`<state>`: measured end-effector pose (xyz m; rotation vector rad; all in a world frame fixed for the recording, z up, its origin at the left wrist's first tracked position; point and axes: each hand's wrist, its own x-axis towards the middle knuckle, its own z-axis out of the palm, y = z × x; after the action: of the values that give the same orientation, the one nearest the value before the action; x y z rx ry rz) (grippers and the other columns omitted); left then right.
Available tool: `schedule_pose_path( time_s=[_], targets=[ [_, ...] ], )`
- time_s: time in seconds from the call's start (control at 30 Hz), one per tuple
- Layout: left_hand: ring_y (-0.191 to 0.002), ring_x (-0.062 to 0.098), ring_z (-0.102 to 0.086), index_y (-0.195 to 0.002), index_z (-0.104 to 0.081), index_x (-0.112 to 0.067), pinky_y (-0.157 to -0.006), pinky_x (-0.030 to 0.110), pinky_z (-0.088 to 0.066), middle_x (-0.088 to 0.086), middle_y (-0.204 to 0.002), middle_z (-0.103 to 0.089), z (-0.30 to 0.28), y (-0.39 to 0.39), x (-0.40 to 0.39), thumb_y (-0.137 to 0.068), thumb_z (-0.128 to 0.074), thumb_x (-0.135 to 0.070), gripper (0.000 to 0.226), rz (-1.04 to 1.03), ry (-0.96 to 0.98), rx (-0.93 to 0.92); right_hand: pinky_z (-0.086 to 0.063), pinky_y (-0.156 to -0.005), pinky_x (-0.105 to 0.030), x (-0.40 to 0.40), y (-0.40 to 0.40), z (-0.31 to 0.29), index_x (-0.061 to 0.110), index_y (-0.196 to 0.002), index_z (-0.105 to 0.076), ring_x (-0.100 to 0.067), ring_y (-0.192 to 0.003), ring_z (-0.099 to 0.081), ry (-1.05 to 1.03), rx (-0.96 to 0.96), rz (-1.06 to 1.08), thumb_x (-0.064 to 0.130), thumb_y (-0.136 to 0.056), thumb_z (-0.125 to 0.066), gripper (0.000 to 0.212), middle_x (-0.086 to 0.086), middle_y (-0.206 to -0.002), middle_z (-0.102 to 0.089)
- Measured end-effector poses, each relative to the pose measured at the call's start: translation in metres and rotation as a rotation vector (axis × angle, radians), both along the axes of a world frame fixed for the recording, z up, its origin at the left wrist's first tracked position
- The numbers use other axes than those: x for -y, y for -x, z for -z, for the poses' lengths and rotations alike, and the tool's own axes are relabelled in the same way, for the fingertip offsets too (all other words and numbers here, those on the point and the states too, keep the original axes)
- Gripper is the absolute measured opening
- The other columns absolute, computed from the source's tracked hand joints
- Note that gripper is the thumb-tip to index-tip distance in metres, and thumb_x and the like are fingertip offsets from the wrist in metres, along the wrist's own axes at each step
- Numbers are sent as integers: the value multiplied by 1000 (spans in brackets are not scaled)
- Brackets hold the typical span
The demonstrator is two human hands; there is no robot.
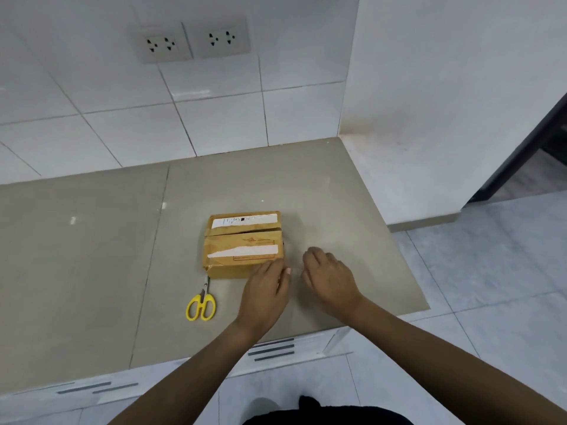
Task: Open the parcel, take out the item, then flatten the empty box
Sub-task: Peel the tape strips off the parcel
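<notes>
Countertop [92,271] of grey-beige slab meets a white tiled wall [76,87] bearing two sockets [191,39]. Taped parcel [244,245] lies mid-counter, yellow scissors [201,303] just beside it. Left hand [265,291], fingers relaxed, touches its near corner; right hand [328,276] hovers loosely curled, holding nothing.

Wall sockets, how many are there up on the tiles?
2. The left grey wall socket plate and the right grey wall socket plate sit side by side on the white tiled wall, above the counter. More could lie outside the picture.
</notes>
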<state>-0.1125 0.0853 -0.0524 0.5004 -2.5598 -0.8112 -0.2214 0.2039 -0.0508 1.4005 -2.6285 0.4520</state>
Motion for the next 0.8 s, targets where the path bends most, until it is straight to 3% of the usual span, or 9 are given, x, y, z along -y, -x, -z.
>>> schedule_pose_path(
  time_s=[0.13, 0.2, 0.27, 0.33, 0.4, 0.53, 0.6, 0.7, 0.8],
  targets=[
    [-88, 9, -58, -103, -63, -16, -76, 26, -48, -5, -97, -65, -4, 11, -4, -97, -48, -14, 16, -25, -195, -1, -43, -62, -34, 3, 22, -18, 5, -96, -58, -28, -77, -56, 221, 243, 174, 17, -100, -43, 20, -11, -90, -60],
    [-94, 11, -59, -109, -64, -14, -82, 25, -47, -4, -103, -65, -10, 26, -6, -97, -46, -12, 22, 17, -319, 70, -45, -63, -38, -5, 30, -21, 5, -95, -59, -30, -76, -56, 149, 131, 33, 15, -99, -45, 18, -12, -88, -61],
    [-94, 22, -62, -106, -62, -11, -81, 35, -49, 7, -102, -67, -18, 39, -10, -98, -42, -16, 23, -46, -570, 200, -46, -66, -38, -17, 29, -18, 8, -95, -62, -31, -78, -58, 16, -4, -129, 15, -96, -47, 17, -11, -91, -64],
    [-92, 34, -65, -113, -51, -10, -77, 43, -55, 18, -103, -65, -20, 50, -16, -99, -40, -24, 23, -220, -834, 296, -48, -69, -38, -28, 23, -11, 11, -93, -63, -29, -80, -60, -39, -56, -215, 18, -95, -46, 19, -8, -92, -66],
    [-89, 36, -67, -133, -33, -17, -65, 42, -60, 20, -108, -62, -25, 56, -23, -98, -42, -37, 41, -367, -1059, 357, -48, -68, -35, -36, 15, -5, 13, -90, -63, -26, -77, -61, -1, -58, -238, 19, -93, -44, 20, -5, -88, -67],
    [-82, 31, -64, -147, -6, -30, -55, 37, -58, 12, -133, -48, -30, 65, -28, -90, -60, -37, 79, -419, -1156, 338, -46, -65, -32, -45, 10, -8, 13, -88, -64, -23, -71, -61, 94, -61, -212, 19, -92, -42, 23, -3, -82, -66],
    [-80, 30, -63, -144, -15, -25, -52, 36, -57, 12, -119, -52, -30, 59, -25, -88, -64, -38, 75, -412, -1151, 449, -45, -66, -31, -49, 13, -14, 13, -89, -65, -23, -72, -61, 129, -62, -159, 20, -93, -40, 26, -2, -82, -66],
    [-86, 32, -65, -123, -38, -14, -56, 41, -58, 17, -105, -58, -32, 50, -24, -90, -60, -42, 49, -362, -1298, 670, -38, -69, -29, -52, 17, -22, 12, -90, -64, -24, -73, -60, 164, -38, -120, 21, -95, -38, 28, -3, -82, -66],
    [-82, 32, -66, -110, -53, -3, -70, 47, -59, 20, -93, -63, -29, 64, -25, -93, -53, -17, 22, -316, -1484, 592, -43, -75, -32, -56, 16, -22, 11, -94, -65, -25, -81, -61, 156, -41, -190, 18, -95, -40, 27, -4, -91, -67]
  ],
)
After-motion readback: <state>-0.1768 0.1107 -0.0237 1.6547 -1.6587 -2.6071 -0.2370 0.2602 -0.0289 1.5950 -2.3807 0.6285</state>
